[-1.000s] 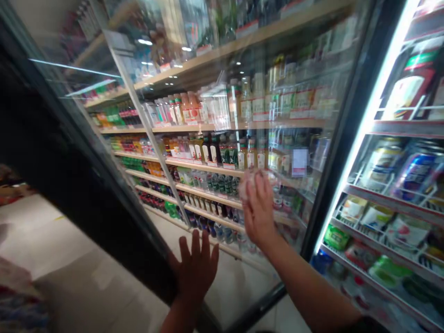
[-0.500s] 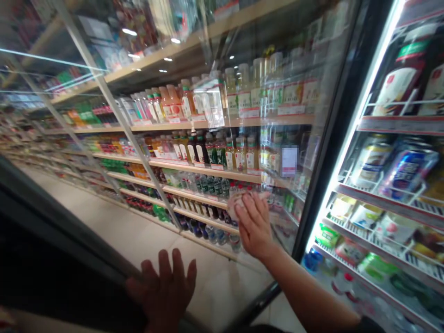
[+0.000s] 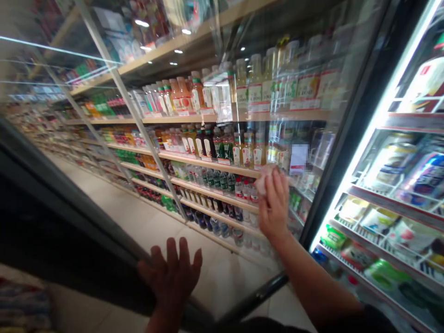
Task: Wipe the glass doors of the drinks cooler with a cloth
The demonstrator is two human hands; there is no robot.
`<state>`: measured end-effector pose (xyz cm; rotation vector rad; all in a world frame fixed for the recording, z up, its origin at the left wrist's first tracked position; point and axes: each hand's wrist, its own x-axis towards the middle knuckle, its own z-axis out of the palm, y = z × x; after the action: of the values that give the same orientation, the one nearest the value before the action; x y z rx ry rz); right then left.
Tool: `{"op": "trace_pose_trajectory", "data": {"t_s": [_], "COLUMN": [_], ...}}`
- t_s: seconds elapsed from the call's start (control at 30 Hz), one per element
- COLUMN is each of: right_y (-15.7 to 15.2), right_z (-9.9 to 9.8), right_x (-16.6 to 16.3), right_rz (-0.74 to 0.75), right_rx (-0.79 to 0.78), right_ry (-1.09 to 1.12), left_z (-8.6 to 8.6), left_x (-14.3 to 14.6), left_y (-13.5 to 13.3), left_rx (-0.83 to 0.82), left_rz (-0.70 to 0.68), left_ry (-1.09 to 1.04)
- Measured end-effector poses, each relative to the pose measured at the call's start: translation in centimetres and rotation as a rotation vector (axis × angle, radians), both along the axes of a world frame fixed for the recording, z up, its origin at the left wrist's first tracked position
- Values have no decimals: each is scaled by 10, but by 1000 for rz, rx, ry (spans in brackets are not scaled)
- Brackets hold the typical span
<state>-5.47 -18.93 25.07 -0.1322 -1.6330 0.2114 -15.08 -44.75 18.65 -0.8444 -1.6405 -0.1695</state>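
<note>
An open glass fridge door stands in front of me, swung out from the cooler. My left hand lies flat against its lower part near the dark edge, fingers stretched out. My right hand presses a crumpled whitish cloth against the glass higher up, close to the hinge side. Through the glass I see shop shelves lined with drink bottles.
To the right the lit cooler interior holds cans, cups and packs on wire racks. The door's dark frame runs diagonally at the left. A pale tiled floor shows through the glass.
My right hand with the cloth has moved up and to the right across the glass. My left hand has stayed flat low on the door, shifting only a little.
</note>
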Motion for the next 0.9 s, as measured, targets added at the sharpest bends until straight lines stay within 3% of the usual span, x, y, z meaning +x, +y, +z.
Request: {"op": "trace_pose_trajectory", "data": {"t_s": [0.13,0.33,0.53,0.73,0.9], "right_y": [10,-15,18,21,40], "right_z": [11,-5,22,22,36], "right_x": [0,2,7,8,2], "right_rz": [-40,45,-21,84,92], "right_rx": [-148,116,-64,263,258], "right_ry": [118,-95,62,-73,42], "left_z": [5,8,4,2,-2], "left_x": [4,6,7,10,7], "left_y": [1,2,4,6,7], "left_rx": [-2,8,31,55,63], "left_rz": [7,9,33,109,159], "left_ry": [10,18,13,1,-1]}}
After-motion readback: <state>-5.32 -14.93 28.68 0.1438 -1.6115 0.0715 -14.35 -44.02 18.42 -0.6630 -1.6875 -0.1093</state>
